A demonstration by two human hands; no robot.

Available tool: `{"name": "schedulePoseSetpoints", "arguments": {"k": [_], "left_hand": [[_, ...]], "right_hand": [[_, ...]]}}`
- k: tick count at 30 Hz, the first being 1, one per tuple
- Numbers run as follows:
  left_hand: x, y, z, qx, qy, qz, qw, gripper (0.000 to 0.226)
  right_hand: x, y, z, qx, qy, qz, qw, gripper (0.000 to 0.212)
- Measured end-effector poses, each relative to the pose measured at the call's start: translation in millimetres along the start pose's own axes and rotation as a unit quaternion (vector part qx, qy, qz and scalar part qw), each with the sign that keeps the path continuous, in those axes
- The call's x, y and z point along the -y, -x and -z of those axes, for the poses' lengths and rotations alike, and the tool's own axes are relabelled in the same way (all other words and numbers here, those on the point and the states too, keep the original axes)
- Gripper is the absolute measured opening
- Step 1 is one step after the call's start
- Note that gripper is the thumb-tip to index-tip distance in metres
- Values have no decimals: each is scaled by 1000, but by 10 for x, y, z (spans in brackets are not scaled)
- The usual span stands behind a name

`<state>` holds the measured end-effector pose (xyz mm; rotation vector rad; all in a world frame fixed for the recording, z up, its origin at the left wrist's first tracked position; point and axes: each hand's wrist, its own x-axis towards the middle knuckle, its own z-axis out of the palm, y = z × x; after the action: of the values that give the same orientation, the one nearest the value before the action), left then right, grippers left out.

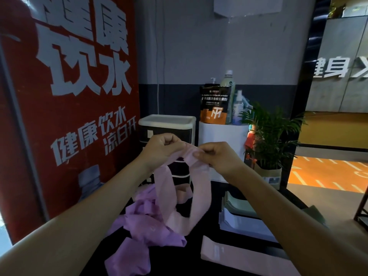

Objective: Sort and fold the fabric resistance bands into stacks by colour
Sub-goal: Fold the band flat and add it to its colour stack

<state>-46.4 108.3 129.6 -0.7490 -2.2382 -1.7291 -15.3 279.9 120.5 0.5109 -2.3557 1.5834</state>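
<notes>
Both hands: left hand (163, 145) and right hand (217, 156) each in a pinching grip on the pink band (199, 196) | band's loop hangs straight below grip | folded pink band (229, 253) lies lower right, nearer right hand.

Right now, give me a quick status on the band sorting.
Left hand and right hand pinching pink band aloft. Purple heap unsorted below. Folded pink band lies right. Nothing blocking.

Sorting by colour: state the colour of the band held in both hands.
Pale pink band, clearest in the head view.
</notes>
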Motion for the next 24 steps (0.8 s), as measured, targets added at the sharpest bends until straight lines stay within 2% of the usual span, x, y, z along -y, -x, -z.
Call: {"name": "schedulePoseSetpoints", "arguments": {"k": [4, 7, 10, 12, 14, 16, 18, 21, 24], "left_hand": [[51, 14, 39, 13, 51, 64, 997, 24], [99, 34, 35, 42, 7, 85, 995, 23], [113, 52, -36, 48, -19, 68, 996, 14], [98, 59, -58, 21, 2, 35, 999, 22], [62, 71, -54, 26, 47, 10, 999, 29], [17, 86, -55, 45, 25, -27, 998, 17], [-1, 79, -74, 39, -32, -64, 997, 17], [15, 38, -98, -4, -68, -86, 994, 18], [29, 15, -125, -12, -60, -84, 995, 15]], "right_hand": [[-22, 11, 47, -13, -122, -53, 991, 12], [-3, 1, 50, -28, -202, -76, 976, 14], [24, -8, 35, -21, -233, -77, 969, 20], [41, -21, 25, -16, -256, -81, 963, 21], [52, -25, 27, -12, -273, -76, 959, 21], [59, -25, 34, -10, -265, -65, 962, 23], [68, -21, 31, -13, -226, -50, 973, 23], [72, -14, 20, -39, -98, 2, 994, 21], [74, -13, 35, -83, 10, 52, 995, 15]]}}
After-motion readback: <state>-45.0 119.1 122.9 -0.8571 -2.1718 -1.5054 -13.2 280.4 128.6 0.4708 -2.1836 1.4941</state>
